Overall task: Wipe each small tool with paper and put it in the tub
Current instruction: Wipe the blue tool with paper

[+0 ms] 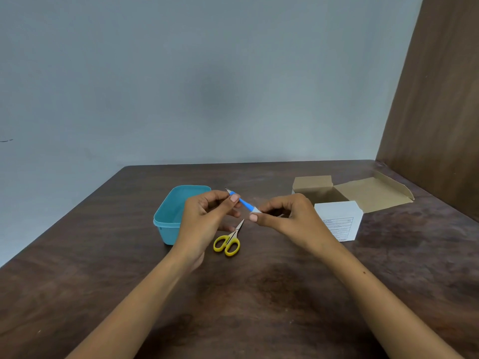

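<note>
Both forearms are reaching in over the dark wooden bench (259, 294), the hands apart and sharing one small blue-handled tool (245, 202) held above the surface. Left hand (207, 216) is pinching its far end, near the dark metal tip; right hand (282, 216) is pinching a scrap of white paper (256, 210) around the near end. Yellow-handled scissors (229, 240) are lying closed just below — between the wrists. Teal tub (171, 216) is sitting behind the left hand, and an open cardboard box (363, 193) is resting at the right.
</note>
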